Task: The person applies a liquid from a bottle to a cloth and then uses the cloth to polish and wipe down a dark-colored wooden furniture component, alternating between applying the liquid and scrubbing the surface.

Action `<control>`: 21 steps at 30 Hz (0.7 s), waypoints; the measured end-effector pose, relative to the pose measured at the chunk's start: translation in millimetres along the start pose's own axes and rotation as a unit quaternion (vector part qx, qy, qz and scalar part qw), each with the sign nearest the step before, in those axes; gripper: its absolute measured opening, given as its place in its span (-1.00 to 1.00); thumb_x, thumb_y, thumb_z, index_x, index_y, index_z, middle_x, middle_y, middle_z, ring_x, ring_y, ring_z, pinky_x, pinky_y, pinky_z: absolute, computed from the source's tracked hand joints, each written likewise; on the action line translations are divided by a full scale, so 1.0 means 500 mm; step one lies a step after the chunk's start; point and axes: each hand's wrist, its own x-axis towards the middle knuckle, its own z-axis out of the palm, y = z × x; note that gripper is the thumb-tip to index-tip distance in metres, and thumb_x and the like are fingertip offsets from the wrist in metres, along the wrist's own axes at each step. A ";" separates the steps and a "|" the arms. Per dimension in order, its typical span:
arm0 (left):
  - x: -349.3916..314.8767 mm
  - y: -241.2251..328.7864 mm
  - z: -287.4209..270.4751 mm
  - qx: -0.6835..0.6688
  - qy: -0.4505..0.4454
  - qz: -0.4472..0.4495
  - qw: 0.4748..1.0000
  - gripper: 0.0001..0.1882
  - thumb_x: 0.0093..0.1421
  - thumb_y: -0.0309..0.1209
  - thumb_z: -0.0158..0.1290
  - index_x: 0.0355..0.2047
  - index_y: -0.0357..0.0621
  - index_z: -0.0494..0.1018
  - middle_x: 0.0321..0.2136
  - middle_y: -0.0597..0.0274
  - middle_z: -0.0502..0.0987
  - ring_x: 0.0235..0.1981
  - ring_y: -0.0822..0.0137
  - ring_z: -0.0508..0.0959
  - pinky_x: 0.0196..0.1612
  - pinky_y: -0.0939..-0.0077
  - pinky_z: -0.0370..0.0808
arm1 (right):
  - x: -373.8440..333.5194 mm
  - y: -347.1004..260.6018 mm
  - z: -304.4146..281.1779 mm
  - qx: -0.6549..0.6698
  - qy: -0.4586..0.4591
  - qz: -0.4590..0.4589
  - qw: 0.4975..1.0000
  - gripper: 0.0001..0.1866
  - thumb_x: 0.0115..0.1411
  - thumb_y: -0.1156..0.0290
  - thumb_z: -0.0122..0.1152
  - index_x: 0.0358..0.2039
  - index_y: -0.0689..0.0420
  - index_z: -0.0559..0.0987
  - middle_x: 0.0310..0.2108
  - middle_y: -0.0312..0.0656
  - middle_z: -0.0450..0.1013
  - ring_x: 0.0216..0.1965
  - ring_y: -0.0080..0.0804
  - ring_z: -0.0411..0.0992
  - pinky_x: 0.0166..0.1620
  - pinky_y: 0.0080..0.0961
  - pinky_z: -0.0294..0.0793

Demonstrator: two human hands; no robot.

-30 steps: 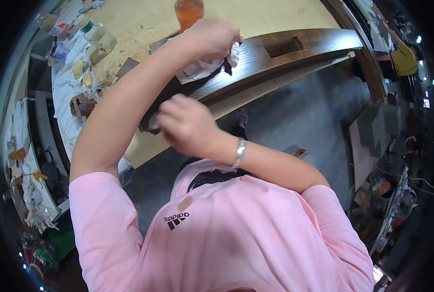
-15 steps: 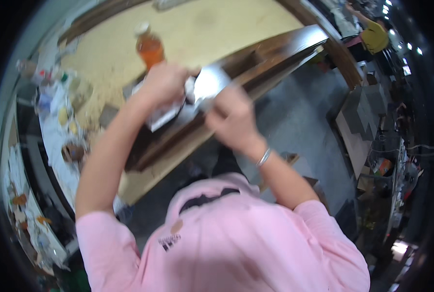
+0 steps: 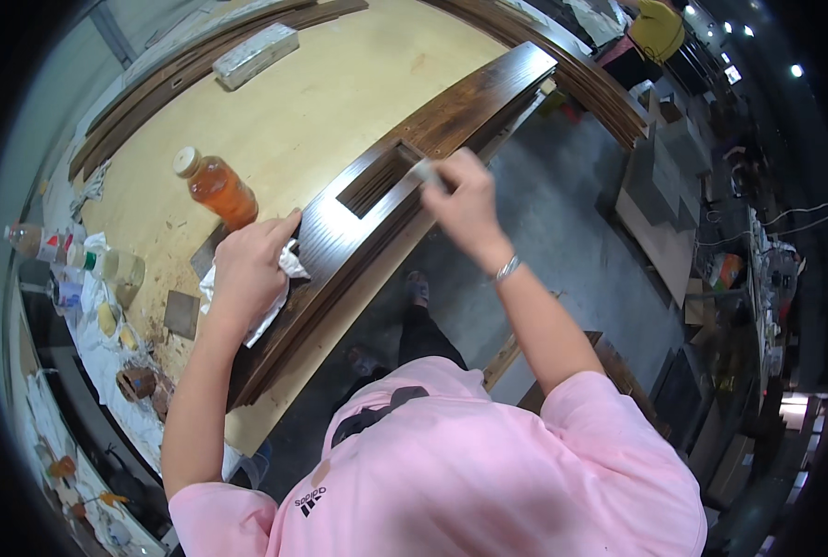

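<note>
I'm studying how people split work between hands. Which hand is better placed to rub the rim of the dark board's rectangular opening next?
Probably the right hand: it pinches a small pale pad beside the opening. The left hand is farther away, at the crumpled white cloth.

Dark brown, streaky-grained board [image 3: 468, 104], white cloth [image 3: 293, 264], pale yellow tabletop [image 3: 339, 102]

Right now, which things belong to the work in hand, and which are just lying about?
Apparently in use:
- left hand, on crumpled white cloth
- right hand, holding small pale pad
- dark slotted wooden piece

Probably lying about:
- silvery block
- dark square piece
- amber bottle (unsure)
</note>
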 end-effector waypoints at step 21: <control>0.011 0.050 0.021 0.066 0.054 -0.073 0.994 -0.59 -0.07 -0.50 0.07 -0.15 -0.14 0.63 -0.26 0.06 0.61 -0.25 0.01 0.60 -0.18 0.23 0.48 | 0.386 0.593 -0.189 -0.128 0.027 0.094 0.987 -0.79 0.00 0.35 0.31 -0.34 0.17 0.67 -0.28 -0.05 0.48 -0.22 -0.02 0.51 -0.12 -0.21 0.51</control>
